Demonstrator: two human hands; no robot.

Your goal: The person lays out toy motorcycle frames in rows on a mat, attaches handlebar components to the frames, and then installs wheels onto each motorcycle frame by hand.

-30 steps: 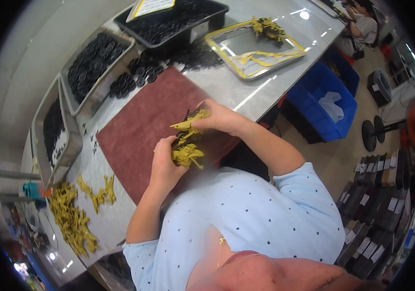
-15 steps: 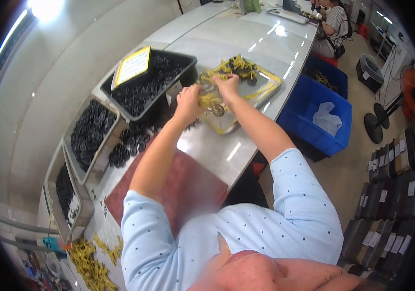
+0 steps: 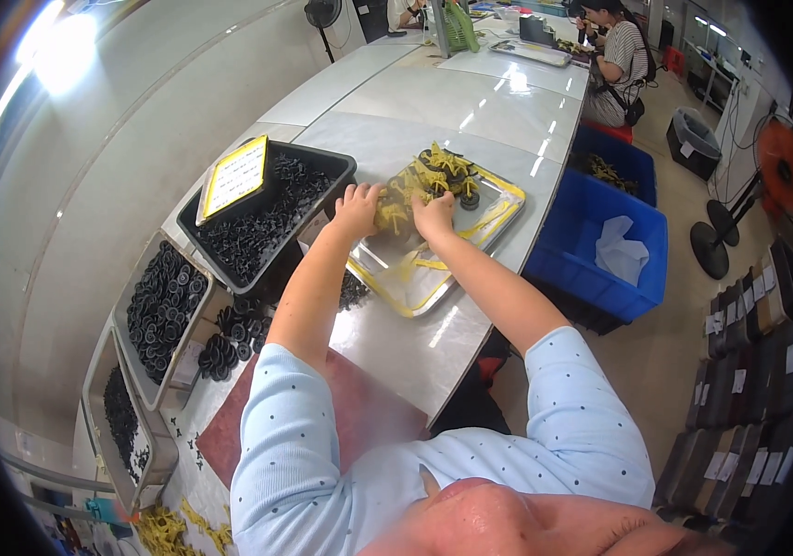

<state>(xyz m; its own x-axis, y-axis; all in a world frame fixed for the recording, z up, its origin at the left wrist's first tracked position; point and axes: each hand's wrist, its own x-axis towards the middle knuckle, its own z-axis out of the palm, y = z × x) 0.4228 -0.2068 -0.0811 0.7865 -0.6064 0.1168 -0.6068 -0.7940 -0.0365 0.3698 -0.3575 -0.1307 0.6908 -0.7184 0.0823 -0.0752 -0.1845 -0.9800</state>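
Probably light, stiff yet snappable, the spindly yellow plastic pieces with black wheels [image 3: 447, 167] — best held mid-body — lie far in the yellow-edged metal tray [image 3: 424, 287], left hand [image 3: 357, 212] and right hand [image 3: 434, 217] at them, fingers bent — whether gripping, I cannot tell.

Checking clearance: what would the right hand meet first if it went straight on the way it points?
Most likely the yellow-and-black pieces heaped on the tray, just ahead of the right hand; depth is unclear, so it may already be touching some.
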